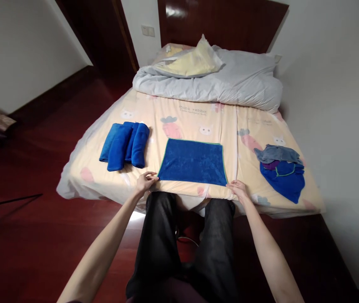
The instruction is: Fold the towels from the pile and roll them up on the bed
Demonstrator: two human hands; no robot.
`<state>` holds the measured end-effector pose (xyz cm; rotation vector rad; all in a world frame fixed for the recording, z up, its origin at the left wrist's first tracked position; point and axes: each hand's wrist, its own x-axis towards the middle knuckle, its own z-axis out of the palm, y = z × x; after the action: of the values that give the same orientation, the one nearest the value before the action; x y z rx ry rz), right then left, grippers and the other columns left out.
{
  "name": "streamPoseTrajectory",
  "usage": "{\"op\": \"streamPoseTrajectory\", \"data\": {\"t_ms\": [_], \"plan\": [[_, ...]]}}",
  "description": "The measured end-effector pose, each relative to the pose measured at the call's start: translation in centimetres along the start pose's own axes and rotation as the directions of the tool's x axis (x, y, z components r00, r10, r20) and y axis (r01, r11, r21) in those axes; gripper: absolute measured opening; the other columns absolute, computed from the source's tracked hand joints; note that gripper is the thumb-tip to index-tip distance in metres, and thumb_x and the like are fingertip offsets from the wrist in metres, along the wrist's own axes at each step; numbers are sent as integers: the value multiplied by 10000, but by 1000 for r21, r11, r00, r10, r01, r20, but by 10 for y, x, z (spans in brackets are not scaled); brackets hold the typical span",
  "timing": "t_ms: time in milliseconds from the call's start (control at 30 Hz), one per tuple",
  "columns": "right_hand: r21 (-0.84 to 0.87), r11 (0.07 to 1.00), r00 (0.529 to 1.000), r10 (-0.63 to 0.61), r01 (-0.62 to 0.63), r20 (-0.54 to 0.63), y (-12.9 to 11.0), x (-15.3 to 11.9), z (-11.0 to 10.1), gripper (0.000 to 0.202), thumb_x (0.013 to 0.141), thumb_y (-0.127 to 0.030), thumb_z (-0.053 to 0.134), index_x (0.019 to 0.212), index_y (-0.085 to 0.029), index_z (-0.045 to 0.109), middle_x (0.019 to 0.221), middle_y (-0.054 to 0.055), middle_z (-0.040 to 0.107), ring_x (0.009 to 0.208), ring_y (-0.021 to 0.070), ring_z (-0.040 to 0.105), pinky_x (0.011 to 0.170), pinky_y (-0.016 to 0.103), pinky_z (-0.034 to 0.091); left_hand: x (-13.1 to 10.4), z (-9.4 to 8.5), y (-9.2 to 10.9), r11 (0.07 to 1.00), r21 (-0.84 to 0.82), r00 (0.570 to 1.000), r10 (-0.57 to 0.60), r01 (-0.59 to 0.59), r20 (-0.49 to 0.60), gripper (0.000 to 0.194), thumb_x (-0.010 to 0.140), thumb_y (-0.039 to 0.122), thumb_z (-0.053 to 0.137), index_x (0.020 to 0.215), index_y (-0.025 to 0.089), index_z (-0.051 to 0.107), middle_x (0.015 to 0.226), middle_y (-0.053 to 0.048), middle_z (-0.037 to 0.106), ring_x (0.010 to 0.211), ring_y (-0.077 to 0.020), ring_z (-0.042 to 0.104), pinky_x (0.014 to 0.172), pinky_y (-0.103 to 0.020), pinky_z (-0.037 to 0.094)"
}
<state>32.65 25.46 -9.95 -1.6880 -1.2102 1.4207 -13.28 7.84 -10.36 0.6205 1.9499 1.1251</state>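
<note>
You have the rectangular blue plush towel with green edging point(194, 162) spread flat on the bed's cream, cartoon-printed sheet point(154, 122), and the step in hand looks like straightening it. Your left hand point(147, 181) has thumb and fingers closed on its near left corner; your right hand point(237, 187) pinches the near right one. The next move likely calls for keeping both corners pinched and level so the near edge stays taut. Left of that towel lie rolled blue plush towels point(124, 145); right of it sits a crumpled heap of blue, grey and purple cloths point(282, 176). Beyond it are a bunched pale grey quilt point(182, 86) and a glossy dark-wood headboard point(223, 25); down to its left spreads dark red flooring point(40, 244).
</note>
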Motion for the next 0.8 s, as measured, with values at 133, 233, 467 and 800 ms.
{"op": "streamPoseTrajectory", "data": {"t_ms": [133,233,467,800], "plan": [[19,1000,998,-10,9,60,3,-4,-5,614,350,-472,974,719,-208,560,686,6,694,559,93,490,476,194,312,0,0,0,999,17,999,-36,35,19,681,447,505,963,993,171,731,757,-62,765,665,-211,692,574,-269,497],[21,1000,998,-8,7,59,-2,-4,1,596,376,-469,966,781,-196,625,676,-10,670,546,81,458,474,197,311,5,7,5,998,21,998,-57,57,7,672,451,518,960,973,168,723,744,-59,751,667,-205,688,576,-265,492],[-2,1000,999,-14,14,41,-7,-8,6,598,362,-465,973,677,-217,529,563,-54,555,499,70,399,451,207,279,2,11,2,994,46,995,-100,101,-25,693,417,529,938,959,188,673,734,-23,705,643,-171,643,553,-247,450],[-24,990,956,140,-138,258,3,-18,-17,659,371,-391,1024,657,-219,456,499,-124,398,446,19,293,420,172,210,-32,-15,-8,986,92,983,-149,139,110,832,336,622,950,959,180,621,686,-5,672,603,-141,555,528,-230,339]]}}
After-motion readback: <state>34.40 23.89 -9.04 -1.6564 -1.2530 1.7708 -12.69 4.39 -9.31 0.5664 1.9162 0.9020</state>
